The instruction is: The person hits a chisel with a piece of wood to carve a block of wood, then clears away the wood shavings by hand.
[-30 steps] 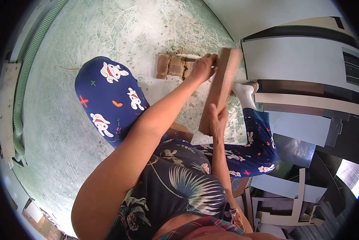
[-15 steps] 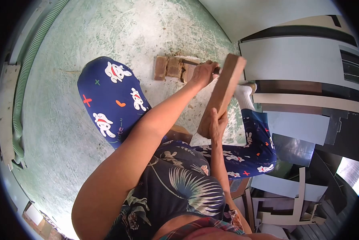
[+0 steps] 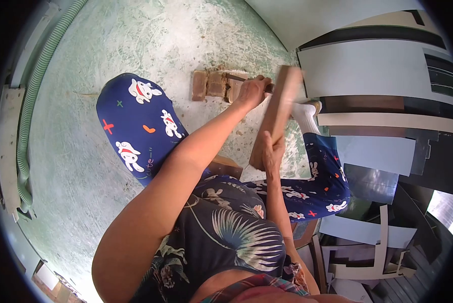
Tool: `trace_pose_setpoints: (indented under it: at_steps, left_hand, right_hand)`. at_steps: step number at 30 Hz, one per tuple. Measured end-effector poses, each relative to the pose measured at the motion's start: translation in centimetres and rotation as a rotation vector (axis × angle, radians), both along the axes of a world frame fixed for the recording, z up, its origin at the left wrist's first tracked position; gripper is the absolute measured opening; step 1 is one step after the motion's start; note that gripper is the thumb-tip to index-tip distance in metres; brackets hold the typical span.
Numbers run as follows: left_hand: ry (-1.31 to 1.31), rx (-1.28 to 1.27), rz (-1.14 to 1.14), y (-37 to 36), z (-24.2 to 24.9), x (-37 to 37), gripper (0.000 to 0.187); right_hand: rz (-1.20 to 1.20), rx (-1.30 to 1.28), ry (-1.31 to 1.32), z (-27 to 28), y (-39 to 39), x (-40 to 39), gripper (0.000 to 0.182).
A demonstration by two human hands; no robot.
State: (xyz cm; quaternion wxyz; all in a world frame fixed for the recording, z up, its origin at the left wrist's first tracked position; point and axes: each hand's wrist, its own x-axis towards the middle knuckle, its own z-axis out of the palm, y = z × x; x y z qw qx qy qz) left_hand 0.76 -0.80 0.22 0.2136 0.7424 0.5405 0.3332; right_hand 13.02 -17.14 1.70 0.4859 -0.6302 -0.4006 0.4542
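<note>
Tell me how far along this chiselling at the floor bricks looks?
Done: a ragged patch of green floor is already broken open, baring reddish-brown bricks. In hand: the left hand holds a thin dark metal tool against the bricks, while the right hand grips a long brown wooden block raised over it. Left: the bricks sit in place, with crumbs of rubble beside them.

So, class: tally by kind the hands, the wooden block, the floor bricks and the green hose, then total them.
Hands: 2 (left hand, right hand)
Wooden block: 1
Bricks: 3 visible
Green hose: 1
Total: 7
</note>
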Motion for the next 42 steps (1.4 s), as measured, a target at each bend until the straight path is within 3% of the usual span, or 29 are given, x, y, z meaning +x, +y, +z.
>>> trace_pose_setpoints:
  at_steps: [1,6,14,20,23,24,26,29,38,42]
  left_hand:
    - [0.104,0.063,0.039,0.3,-0.8,0.2,0.031]
    - [-0.060,0.046,-0.036,-0.1,-0.9,0.1,0.035]
    - [-0.077,0.037,0.026,0.2,-0.4,-0.1,0.039]
    - [-0.138,0.089,0.052,1.0,-0.8,-0.1,0.032]
    - [-0.077,0.012,0.032,1.0,0.4,-0.4,0.039]
    - [-0.093,-0.065,0.024,0.9,0.9,-0.4,0.038]
    - [0.033,-0.052,0.040,1.6,-1.7,0.0,0.037]
    - [-0.053,0.030,-0.006,0.8,-0.9,-0.3,0.038]
    - [0.121,0.165,0.011,0.6,-1.4,0.0,0.028]
    - [0.007,0.088,-0.005,0.2,0.8,0.0,0.035]
  right_hand:
    - [0.020,0.021,-0.032,-0.3,-0.1,0.0,0.040]
    - [0.003,0.086,0.009,1.6,-0.1,-0.1,0.043]
    - [-0.036,0.183,-0.020,2.7,0.5,0.0,0.044]
    - [-0.052,0.250,-0.023,3.3,0.2,-0.1,0.046]
    - [-0.063,0.215,-0.035,-0.1,0.6,-0.1,0.046]
    - [-0.001,0.072,-0.077,0.1,0.8,-0.3,0.043]
    - [0.078,0.077,-0.136,-2.3,1.2,0.2,0.041]
    - [-0.005,0.065,0.049,0.2,0.3,-0.3,0.042]
    - [0.010,0.047,-0.024,0.9,0.5,-0.1,0.048]
    - [-0.071,0.168,-0.014,2.3,0.4,0.7,0.046]
